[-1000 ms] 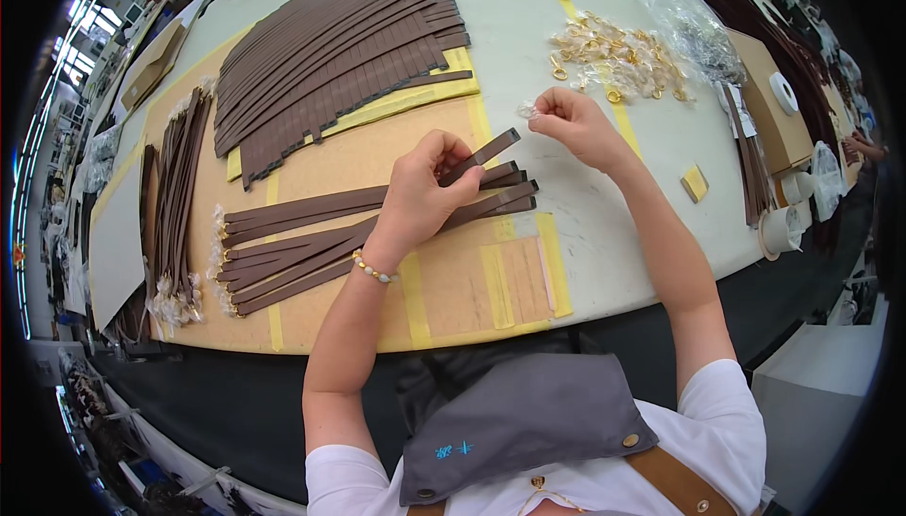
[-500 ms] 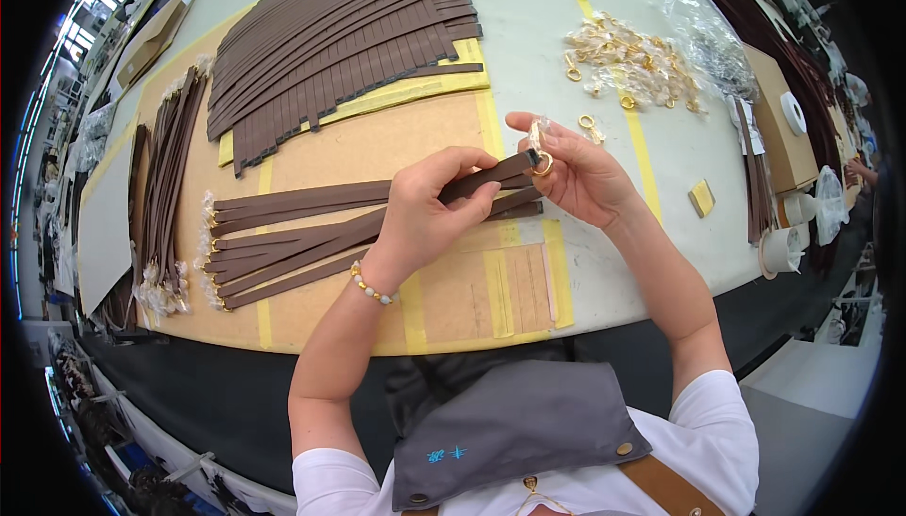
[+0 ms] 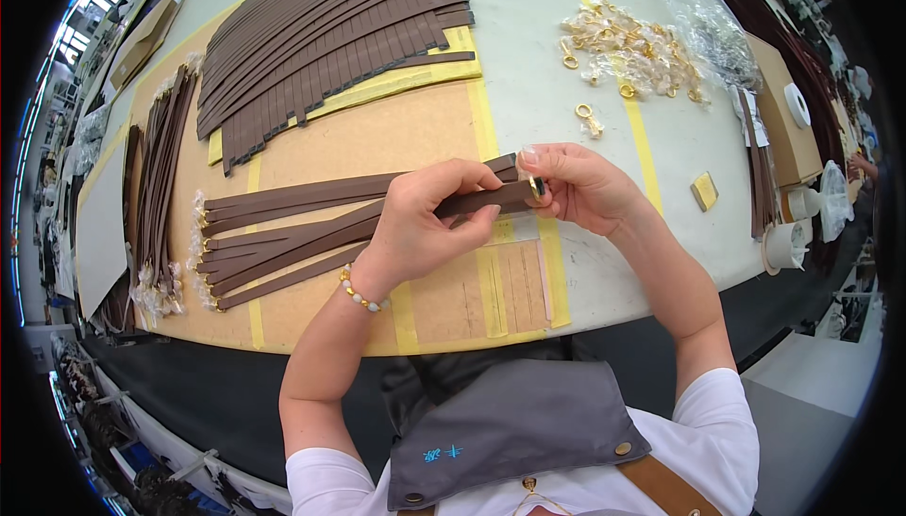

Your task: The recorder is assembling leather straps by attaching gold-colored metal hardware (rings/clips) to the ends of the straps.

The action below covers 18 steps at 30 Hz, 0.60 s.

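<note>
My left hand [image 3: 423, 209] pinches a flat brown strap [image 3: 507, 197] between thumb and fingers, close to its right end. At that end my right hand [image 3: 587, 186] grips a gold ring-shaped fitting [image 3: 537, 187], which meets the strap tip; its clear wrapping is mostly hidden by the fingers. Under and beside my left hand lie several more brown straps [image 3: 274, 250] side by side, with plastic-wrapped gold hardware [image 3: 200, 242] on their left ends. Farther right, a single gold ring fitting [image 3: 587, 121] rests on the table.
A pile of wrapped gold fittings [image 3: 628, 49] lies at the far right, beside a clear plastic bag [image 3: 708, 20] and a cardboard box [image 3: 779, 110]. Layered brown straps [image 3: 330, 34] cover the far board. Another strap bundle [image 3: 170, 176] is at left. A small yellow block [image 3: 704, 191] sits right.
My right hand has brought the gold fitting down onto the strap end and closed its fingers around it. The strap end has lowered slightly; my left hand keeps its pinch.
</note>
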Motion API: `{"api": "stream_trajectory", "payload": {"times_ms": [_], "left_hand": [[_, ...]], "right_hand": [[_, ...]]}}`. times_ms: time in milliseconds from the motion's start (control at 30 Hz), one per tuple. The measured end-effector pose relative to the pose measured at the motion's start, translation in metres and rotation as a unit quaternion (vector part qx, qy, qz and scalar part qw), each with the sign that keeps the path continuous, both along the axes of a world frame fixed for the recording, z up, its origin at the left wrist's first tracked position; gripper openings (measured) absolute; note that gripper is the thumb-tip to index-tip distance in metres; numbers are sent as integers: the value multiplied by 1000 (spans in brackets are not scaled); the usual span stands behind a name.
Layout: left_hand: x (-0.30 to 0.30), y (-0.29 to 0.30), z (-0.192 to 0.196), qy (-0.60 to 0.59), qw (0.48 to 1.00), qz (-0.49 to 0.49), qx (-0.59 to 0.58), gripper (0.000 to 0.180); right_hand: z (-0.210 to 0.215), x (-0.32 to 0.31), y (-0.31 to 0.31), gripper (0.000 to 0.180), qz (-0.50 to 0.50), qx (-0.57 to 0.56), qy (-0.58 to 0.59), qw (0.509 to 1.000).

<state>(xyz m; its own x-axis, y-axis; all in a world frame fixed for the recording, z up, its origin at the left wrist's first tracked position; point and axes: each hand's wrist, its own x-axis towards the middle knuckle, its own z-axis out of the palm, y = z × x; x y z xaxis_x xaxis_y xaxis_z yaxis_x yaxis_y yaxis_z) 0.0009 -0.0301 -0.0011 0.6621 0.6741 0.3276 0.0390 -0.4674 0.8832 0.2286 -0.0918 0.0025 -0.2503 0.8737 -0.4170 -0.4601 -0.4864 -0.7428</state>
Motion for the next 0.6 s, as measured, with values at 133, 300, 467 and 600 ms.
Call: {"api": "stream_trajectory", "payload": {"times_ms": [133,300,467,600], "left_hand": [[-1,-5,4,4,1000,-7,21,21],[-1,-8,1,5,1000,-8,13,21],[-7,-5,7,-72,990,14,-124,20],[-10,-6,13,-56,990,-2,-130,16]], "right_hand": [[-2,-8,-3,22,23,-31,24,999],[-7,-25,-5,23,-4,75,-89,993],[-17,-14,-1,24,23,218,29,975],[-25,-15,-2,20,46,220,120,967]]}}
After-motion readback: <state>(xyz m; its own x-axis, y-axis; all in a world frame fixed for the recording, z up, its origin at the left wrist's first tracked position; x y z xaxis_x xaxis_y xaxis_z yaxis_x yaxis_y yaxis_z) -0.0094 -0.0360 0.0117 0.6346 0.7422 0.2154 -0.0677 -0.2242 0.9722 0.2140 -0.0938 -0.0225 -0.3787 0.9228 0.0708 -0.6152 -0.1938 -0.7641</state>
